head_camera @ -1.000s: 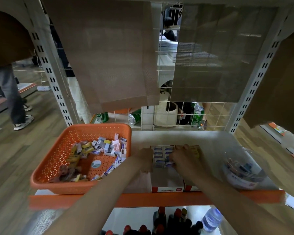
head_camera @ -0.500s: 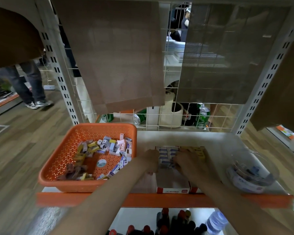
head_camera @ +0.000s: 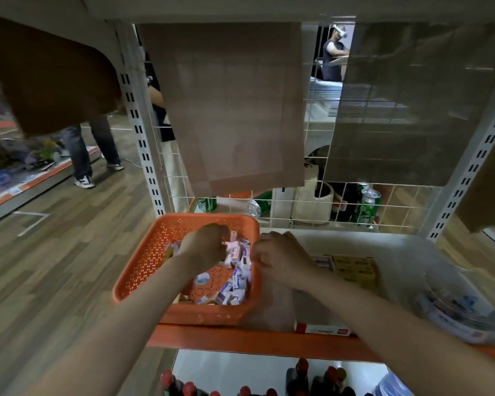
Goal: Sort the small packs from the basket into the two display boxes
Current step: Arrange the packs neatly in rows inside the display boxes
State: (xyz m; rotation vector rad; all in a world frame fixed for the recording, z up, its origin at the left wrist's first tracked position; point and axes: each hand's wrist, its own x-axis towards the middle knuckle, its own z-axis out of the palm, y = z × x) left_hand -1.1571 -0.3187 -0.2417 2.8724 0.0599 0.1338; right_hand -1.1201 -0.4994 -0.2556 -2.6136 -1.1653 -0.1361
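Your left hand (head_camera: 205, 244) hung inside the basket (head_camera: 143, 264), fingers curled down among the loose packs (head_camera: 235, 284). Your right hand (head_camera: 282, 260) sat at the basket's right rim, fingers likewise curled. Whether either hand had closed on a pack could not be told. The two boxes stood just right of the basket on the shelf (head_camera: 255, 340): the left box (head_camera: 322, 329) lay largely hidden under your right forearm, and the right one showed a block of yellow packs (head_camera: 355, 270). Risks, as judged: the packs were small and heaped at mixed angles, so a blind pinch could have lifted two at once or shed one on the way across. Colours lay mingled, so a pack could have landed in the wrong box. Your right wrist crossed the basket's rim, and a snag there could have dragged the basket off the shelf's front edge, where its near wall stood, with bottles (head_camera: 297, 378) below. Room: the wire grid (head_camera: 326, 215) closed the back, and a clear tub (head_camera: 463, 307) stood at the right, near the front edge. The free path ran short and low, from the basket over its right rim to the boxes. A strip of shelf between boxes and grid gave the only spare ground.
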